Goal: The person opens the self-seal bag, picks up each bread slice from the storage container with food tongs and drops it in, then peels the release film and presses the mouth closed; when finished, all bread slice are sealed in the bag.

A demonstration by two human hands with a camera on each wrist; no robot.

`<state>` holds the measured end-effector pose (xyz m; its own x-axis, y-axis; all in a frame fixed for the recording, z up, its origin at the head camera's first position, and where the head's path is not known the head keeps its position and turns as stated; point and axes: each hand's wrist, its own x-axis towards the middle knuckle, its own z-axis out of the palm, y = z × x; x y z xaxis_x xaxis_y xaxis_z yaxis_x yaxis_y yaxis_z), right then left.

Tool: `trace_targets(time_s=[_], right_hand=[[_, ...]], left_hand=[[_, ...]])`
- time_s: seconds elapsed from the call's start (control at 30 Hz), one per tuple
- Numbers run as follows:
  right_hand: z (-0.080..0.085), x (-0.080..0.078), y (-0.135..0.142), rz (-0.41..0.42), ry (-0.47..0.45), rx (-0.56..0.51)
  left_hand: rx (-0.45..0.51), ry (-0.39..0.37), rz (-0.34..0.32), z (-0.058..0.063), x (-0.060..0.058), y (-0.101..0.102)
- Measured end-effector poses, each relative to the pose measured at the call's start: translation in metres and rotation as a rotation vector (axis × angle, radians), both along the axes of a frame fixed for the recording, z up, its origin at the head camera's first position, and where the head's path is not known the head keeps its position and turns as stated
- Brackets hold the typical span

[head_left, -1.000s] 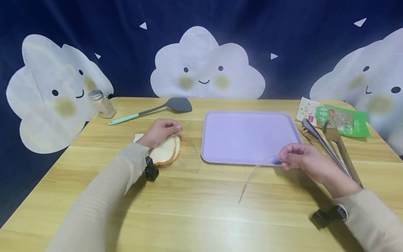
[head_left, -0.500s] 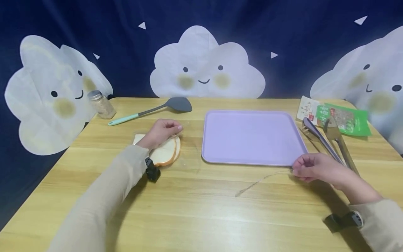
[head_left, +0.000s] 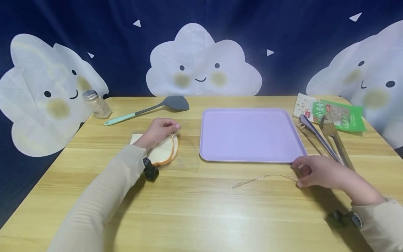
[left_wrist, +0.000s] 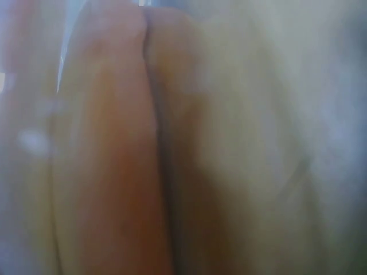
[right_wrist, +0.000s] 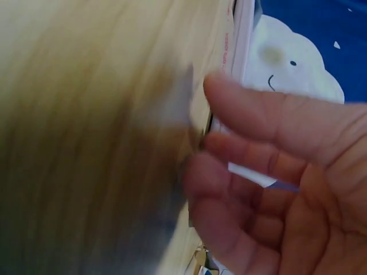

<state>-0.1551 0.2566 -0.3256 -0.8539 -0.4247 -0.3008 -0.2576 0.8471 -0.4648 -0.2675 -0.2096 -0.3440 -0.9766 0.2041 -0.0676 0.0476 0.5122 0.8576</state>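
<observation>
At the left, my left hand (head_left: 159,132) pinches the clear plastic wrapper (head_left: 175,133) around slices of white bread (head_left: 161,153). The bread's brown crust (left_wrist: 123,183) fills the left wrist view, blurred. My right hand (head_left: 321,172) is low over the table by the tray's near right corner. Its thumb and fingers stand apart with nothing between them, as the right wrist view also shows. A thin, clear strip with reddish marks (head_left: 259,177) lies on the table, its right end close to the right thumb.
A lilac tray (head_left: 248,134) lies mid-table. Metal tongs (head_left: 319,138) and another metal tool (head_left: 337,143) lie right of it, before green and white packets (head_left: 341,115). A spatula (head_left: 148,110) and a lidded jar (head_left: 97,105) are at the back left.
My right hand has moved right and down to the table and let go of the thin strip, which now lies there. The left hand stays on the wrapper.
</observation>
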Motion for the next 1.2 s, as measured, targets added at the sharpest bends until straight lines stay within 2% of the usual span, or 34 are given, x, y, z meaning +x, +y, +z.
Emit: trace_targets(time_s=[0.1,0.17,0.23,0.3,0.37,0.43,0.53,0.63,0.8,0.93,1.03,1.2], right_hand=[[0.000,0.001,-0.002,0.088,-0.031,-0.069],[0.000,0.001,-0.003,0.157,-0.092,-0.160],[-0.002,0.001,-0.003,0.244,-0.116,-0.260],[-0.005,0.000,-0.004,0.310,-0.080,-0.331],[-0.006,0.000,-0.006,0.341,0.011,-0.366],[-0.005,0.001,-0.008,0.299,0.119,-0.372],[-0.001,0.002,-0.013,0.155,0.224,-0.354],[0.004,0.002,-0.017,0.020,0.285,-0.349],[0.011,-0.002,-0.017,-0.123,0.382,-0.434],[0.013,-0.005,-0.010,-0.245,0.385,-0.521],[0.008,-0.010,0.003,-0.324,0.357,-0.608],[-0.005,-0.019,0.025,-0.397,0.314,-0.773]], left_hand=[[0.005,-0.002,0.011,0.000,0.000,0.000],[0.009,-0.001,0.029,0.000,0.000,0.001],[0.012,0.009,0.050,0.001,0.000,0.001],[0.007,0.026,0.072,0.001,0.000,0.001],[0.019,0.036,0.097,0.002,-0.001,0.001],[0.030,0.044,0.114,0.003,0.000,0.002],[0.038,0.067,0.132,0.004,0.000,0.002],[0.032,0.096,0.148,0.006,0.001,0.002],[0.043,0.140,0.194,0.013,0.002,0.000],[0.050,0.235,0.223,0.023,0.002,-0.002],[0.055,0.304,0.244,0.032,0.005,-0.001],[0.089,0.376,0.284,0.049,0.011,0.000]])
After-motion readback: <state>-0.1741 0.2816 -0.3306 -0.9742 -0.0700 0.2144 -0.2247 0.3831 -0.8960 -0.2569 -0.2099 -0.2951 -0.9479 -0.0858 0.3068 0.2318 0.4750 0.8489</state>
